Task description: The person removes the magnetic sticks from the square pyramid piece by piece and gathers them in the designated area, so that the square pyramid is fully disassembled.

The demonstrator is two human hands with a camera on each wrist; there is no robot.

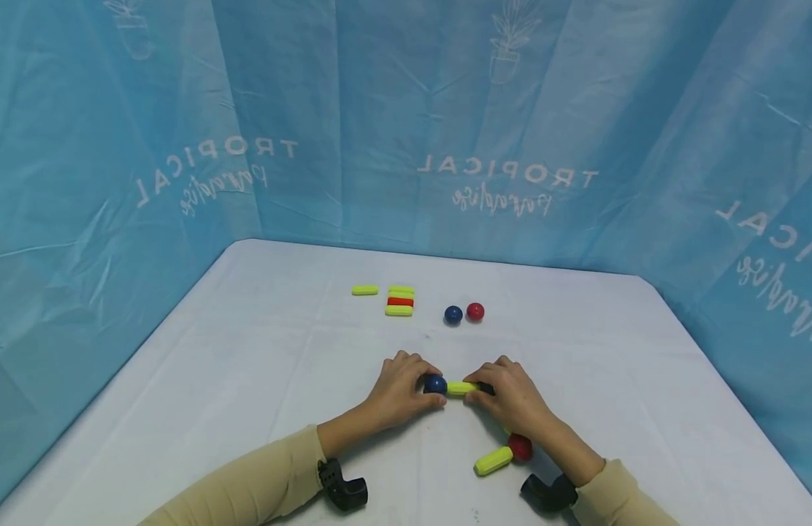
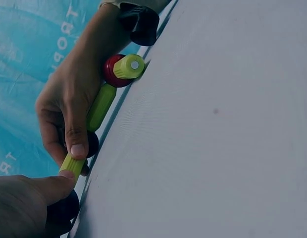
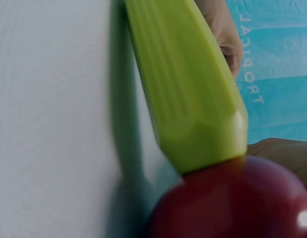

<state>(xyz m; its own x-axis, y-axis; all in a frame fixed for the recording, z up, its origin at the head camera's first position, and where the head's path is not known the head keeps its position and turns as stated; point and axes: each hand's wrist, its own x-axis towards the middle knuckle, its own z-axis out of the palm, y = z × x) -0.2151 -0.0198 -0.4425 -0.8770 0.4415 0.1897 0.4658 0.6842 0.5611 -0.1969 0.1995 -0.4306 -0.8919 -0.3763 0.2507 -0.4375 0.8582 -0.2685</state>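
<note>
Left sleeve (image 1: 248,478): tan cloth, long, creased, plain cuff at the wrist. Right sleeve (image 1: 623,500): matching. Left camera (image 1: 348,494): black, hooked body, blunt end, on a black strap (image 1: 324,473). Right camera (image 1: 547,495): black, likewise curved, rounded end. Hands (image 1: 396,392), two: bare.

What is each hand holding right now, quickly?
Left hand: holding a blue ball.
Right hand: holding a dark ball at the other end of a yellow stick.

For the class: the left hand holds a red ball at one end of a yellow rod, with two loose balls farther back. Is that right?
The colour is wrong: the head view shows the left hand holding a blue ball, not red. The rest stands.
</note>
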